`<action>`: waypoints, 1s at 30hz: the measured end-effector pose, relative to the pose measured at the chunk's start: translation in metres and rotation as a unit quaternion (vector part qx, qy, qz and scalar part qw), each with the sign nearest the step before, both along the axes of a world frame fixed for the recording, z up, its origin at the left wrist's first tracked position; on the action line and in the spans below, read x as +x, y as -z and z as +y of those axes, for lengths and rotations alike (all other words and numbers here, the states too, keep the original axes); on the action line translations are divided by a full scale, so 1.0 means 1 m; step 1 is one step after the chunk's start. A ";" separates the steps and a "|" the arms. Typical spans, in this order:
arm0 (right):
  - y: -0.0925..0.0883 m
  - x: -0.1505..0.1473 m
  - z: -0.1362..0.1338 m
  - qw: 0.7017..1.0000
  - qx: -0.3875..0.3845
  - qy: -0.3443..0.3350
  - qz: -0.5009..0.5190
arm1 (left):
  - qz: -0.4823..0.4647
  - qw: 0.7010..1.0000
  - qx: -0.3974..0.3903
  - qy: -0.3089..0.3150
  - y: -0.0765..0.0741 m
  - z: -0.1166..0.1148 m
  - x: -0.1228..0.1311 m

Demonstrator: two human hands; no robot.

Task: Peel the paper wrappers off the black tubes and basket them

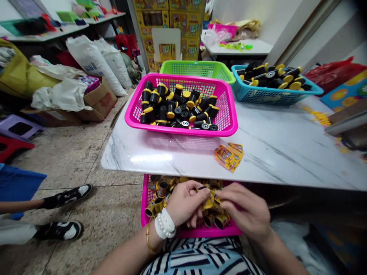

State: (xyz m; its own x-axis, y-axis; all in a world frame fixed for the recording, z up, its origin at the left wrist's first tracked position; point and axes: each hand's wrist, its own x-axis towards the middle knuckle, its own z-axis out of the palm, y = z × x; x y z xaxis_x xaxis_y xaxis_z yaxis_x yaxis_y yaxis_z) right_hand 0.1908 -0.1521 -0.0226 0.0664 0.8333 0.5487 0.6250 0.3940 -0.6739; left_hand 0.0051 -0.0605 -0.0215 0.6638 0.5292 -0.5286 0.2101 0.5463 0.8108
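While both hands work low over a pink plastic basket [200, 233], just below the near counter edge, the left hand [185, 202] and right hand [243, 210] meet on a yellow-wrapped black cylinder [208, 201].

Finger state: narrow on both sides, holding that piece. Left fingers [200, 193] come in from one side, right fingers [222, 200] from the other. The piece sits between the two sets of fingertips, touching both, and is partly hidden by them, so exact wrap detail can't be told.

Directly under the hands, the basket holds a loose heap of wrapped cylinders [222, 220]. Left wrist has a white beaded bracelet [164, 225] and a gold bangle [148, 236]. A striped top [200, 259] is right behind the basket.

On the white marble counter [286, 152]: yellow printed packets [228, 157] lie near the near edge. Behind them, a magenta basket [181, 81] is full of black cylinders with yellow caps [172, 107]. A blue basket [275, 98] with similar cylinders sits towards the far right corner, and a green basket [197, 68] is tucked behind the magenta one.

Floor, left: a second person's black-and-white sneakers [67, 196], well apart from the hands.
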 end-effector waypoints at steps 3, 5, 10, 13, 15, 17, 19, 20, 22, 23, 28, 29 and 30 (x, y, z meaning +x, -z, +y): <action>-0.003 0.031 0.036 0.981 0.027 0.143 -0.126 | 0.053 0.995 0.079 -0.028 0.001 0.007 0.001; 0.000 0.048 0.060 0.955 0.019 0.210 -0.210 | 0.065 0.992 0.095 -0.044 0.004 0.006 0.001; 0.009 0.059 0.084 0.948 0.017 0.201 -0.246 | 0.087 0.977 0.166 -0.101 0.002 -0.003 -0.009; 0.005 0.045 0.069 0.953 0.055 0.200 -0.221 | 0.075 0.965 0.208 -0.139 -0.010 -0.003 -0.012; -0.001 0.027 0.054 0.959 0.090 0.176 -0.204 | 0.030 0.969 0.195 -0.151 -0.019 0.001 -0.009; -0.007 0.007 0.040 0.968 0.106 0.120 -0.192 | -0.024 0.971 0.177 -0.156 -0.024 0.007 -0.002; -0.013 -0.010 0.030 0.981 0.092 0.080 -0.152 | -0.052 0.973 0.169 -0.150 -0.026 0.013 0.003; -0.016 -0.016 0.028 0.987 0.077 0.079 -0.117 | -0.053 0.973 0.169 -0.146 -0.027 0.015 0.005; -0.020 -0.023 0.025 0.994 0.022 0.103 -0.029 | -0.041 0.974 0.176 -0.135 -0.027 0.018 0.006; -0.021 -0.024 0.026 0.993 -0.015 0.112 0.015 | -0.035 0.974 0.184 -0.129 -0.027 0.018 0.005; -0.019 -0.026 0.033 0.981 -0.143 0.073 0.112 | -0.018 0.962 0.235 -0.134 -0.029 0.012 -0.001; -0.017 -0.028 0.033 0.980 -0.136 0.088 0.117 | -0.012 0.954 0.249 -0.164 -0.030 0.009 -0.002; -0.015 -0.030 0.034 0.978 -0.126 0.111 0.124 | -0.005 0.944 0.265 -0.197 -0.031 0.006 -0.003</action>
